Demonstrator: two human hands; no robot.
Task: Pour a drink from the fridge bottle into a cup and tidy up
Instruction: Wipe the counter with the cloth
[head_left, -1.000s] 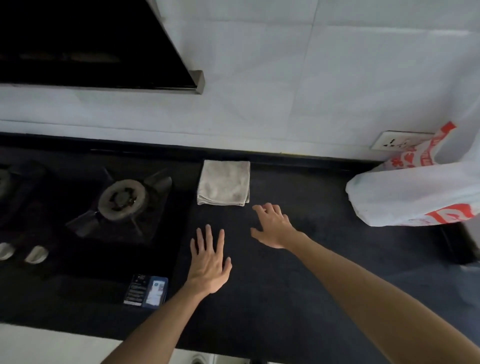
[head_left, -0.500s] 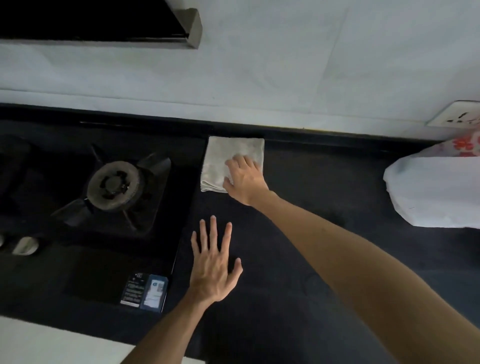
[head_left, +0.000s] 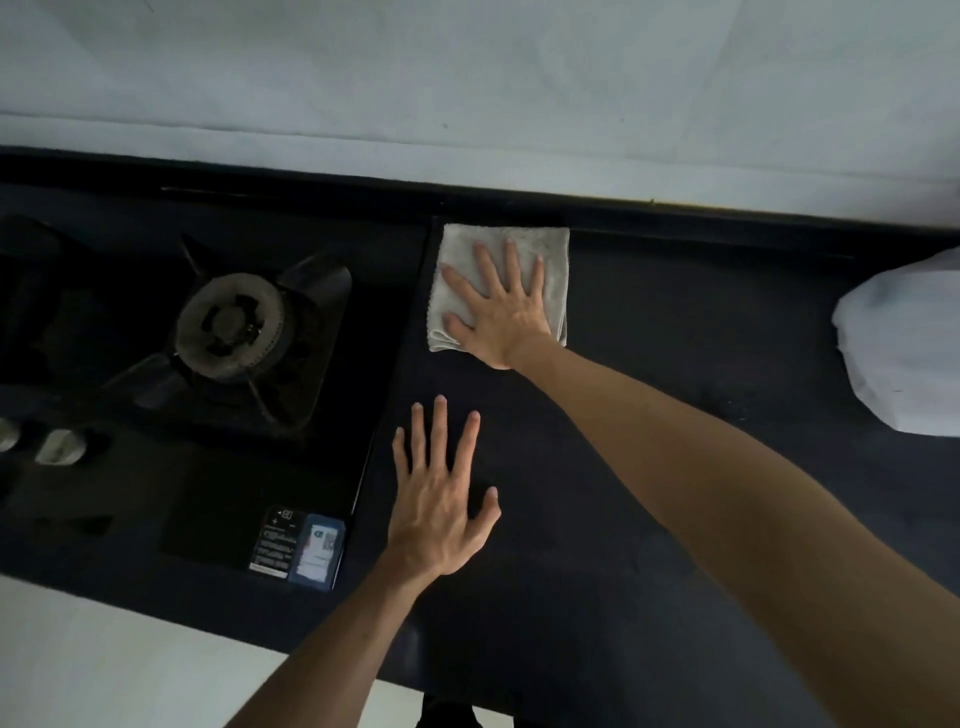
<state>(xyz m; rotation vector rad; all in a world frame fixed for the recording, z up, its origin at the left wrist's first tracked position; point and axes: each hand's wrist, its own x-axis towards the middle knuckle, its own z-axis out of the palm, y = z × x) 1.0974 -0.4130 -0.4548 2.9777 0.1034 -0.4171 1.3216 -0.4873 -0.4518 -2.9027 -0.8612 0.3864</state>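
A folded grey cloth (head_left: 553, 249) lies on the black counter (head_left: 675, 395) against the back wall, just right of the stove. My right hand (head_left: 501, 309) rests flat on top of it with the fingers spread, covering most of the cloth and not gripping it. Nearer to me, my left hand (head_left: 441, 506) is held flat over the bare counter, fingers apart and holding nothing. No bottle or cup shows in the head view.
A gas burner (head_left: 231, 325) with its pan support sits left of the cloth, with stove knobs (head_left: 60, 447) at the far left and a label sticker (head_left: 298, 548) at the stove's front corner. A white plastic bag (head_left: 904, 343) stands at the right edge.
My right hand has reached forward from the bare counter onto the cloth and flattened out on it. The left hand has stayed roughly in place. The view has tilted downward.
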